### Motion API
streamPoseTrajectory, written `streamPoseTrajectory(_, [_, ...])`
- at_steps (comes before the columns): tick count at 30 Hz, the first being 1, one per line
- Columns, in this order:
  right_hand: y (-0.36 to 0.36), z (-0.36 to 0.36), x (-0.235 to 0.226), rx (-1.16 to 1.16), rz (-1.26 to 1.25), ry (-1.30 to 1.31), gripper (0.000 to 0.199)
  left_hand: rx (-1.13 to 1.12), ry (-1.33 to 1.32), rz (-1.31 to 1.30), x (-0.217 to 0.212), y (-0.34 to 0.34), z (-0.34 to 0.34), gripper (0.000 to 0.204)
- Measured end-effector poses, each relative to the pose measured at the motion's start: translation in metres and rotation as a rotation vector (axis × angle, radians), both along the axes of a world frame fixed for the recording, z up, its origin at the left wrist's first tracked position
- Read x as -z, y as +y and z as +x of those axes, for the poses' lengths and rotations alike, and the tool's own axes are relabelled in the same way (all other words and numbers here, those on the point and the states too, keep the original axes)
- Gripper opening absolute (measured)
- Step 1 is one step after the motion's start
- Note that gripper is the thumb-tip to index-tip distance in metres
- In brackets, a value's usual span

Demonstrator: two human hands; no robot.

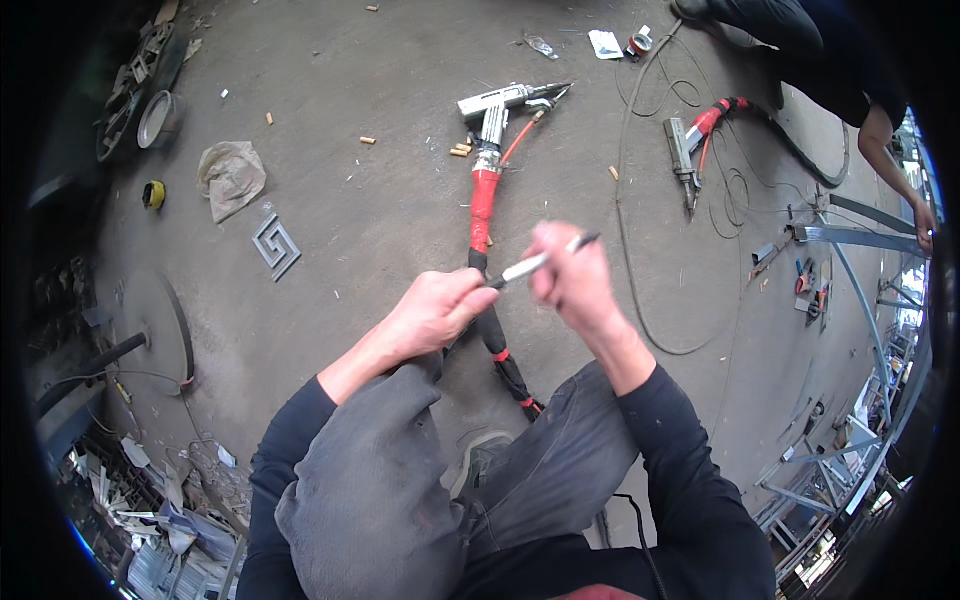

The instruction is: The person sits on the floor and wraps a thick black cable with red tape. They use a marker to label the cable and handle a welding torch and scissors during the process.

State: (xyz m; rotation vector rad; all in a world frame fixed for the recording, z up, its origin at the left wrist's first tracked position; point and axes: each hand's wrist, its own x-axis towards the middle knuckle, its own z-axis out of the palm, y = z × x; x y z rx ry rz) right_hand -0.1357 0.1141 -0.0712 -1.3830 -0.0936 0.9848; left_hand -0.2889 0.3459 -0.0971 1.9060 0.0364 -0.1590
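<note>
Above my bent knees, a slim white-and-black marker pen (522, 268) is held between my two hands. My left hand (437, 303) is closed on its black lower end. Around the other end, the fingers of my right hand (577, 283) are pinched, somewhat smeared by motion; a dark tip sticks out past them. Just beyond my hands, a handheld welding gun (492, 125) with a silver metal head lies on the floor. Its red-wrapped grip (482, 210) runs into a black cable (488, 325) that passes below my hands and between my legs.
A second welding gun (684, 155) lies at the right, near another person's arm (890, 160) and metal frame parts (860, 236). At the left are a grey spiral-shaped metal piece (276, 246), a crumpled bag (232, 178) and a round disc (160, 330). A thin cable (622, 225) snakes over the floor.
</note>
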Motion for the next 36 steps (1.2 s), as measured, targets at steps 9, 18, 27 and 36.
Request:
streamPoseTrajectory(9, [0.081, 0.171, 0.124, 0.115, 0.137, -0.459, 0.023, 0.017, 0.387, -0.087, -0.004, 0.012, -0.034, 0.048])
streamPoseTrajectory(18, [0.159, 0.192, 0.179, 0.071, -0.264, -0.821, 0.026, 0.018, 0.477, -0.076, -0.012, 0.021, -0.040, 0.048])
streamPoseTrajectory(27, [0.168, 0.202, 0.192, 0.033, -0.266, -0.835, 0.026, 0.032, 0.421, -0.072, -0.010, 0.019, -0.036, 0.047])
streamPoseTrajectory(36, [0.168, 0.209, 0.191, 0.008, -0.308, -0.847, 0.024, 0.024, 0.448, -0.095, -0.007, 0.020, -0.035, 0.047])
